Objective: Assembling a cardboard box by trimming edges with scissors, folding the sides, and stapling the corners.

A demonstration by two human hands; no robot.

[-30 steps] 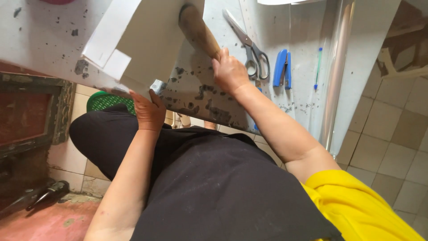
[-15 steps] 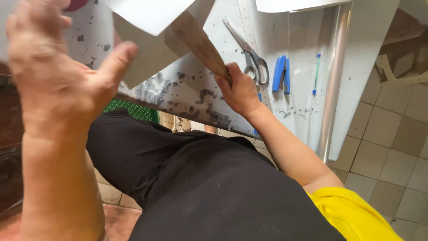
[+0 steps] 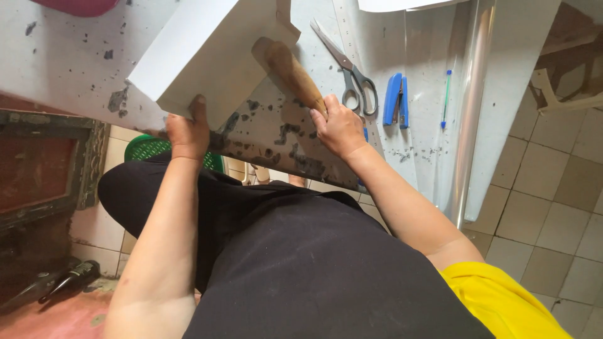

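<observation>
A smooth white folded cardboard sheet (image 3: 207,53) lies at upper centre on the paint-chipped white table (image 3: 63,69). The left hand (image 3: 186,129) pinches its near edge; the right hand (image 3: 339,125) is clenched round a worn brown wooden-handled tool (image 3: 295,72). Steel scissors (image 3: 352,72) and a blue stapler (image 3: 396,99) lie to the right.

This looks like a small home craft workshop. A worn white table (image 3: 75,69), its coating chipped and speckled with dark spots, carries hand tools: scissors (image 3: 352,78) lie on it, a blue stapler (image 3: 396,100) just right of the scissors, and a pen (image 3: 446,97) right of the stapler. Beige floor tiles (image 3: 553,188) run beyond the table, and a green plastic basket (image 3: 147,149) sits under its edge.
</observation>
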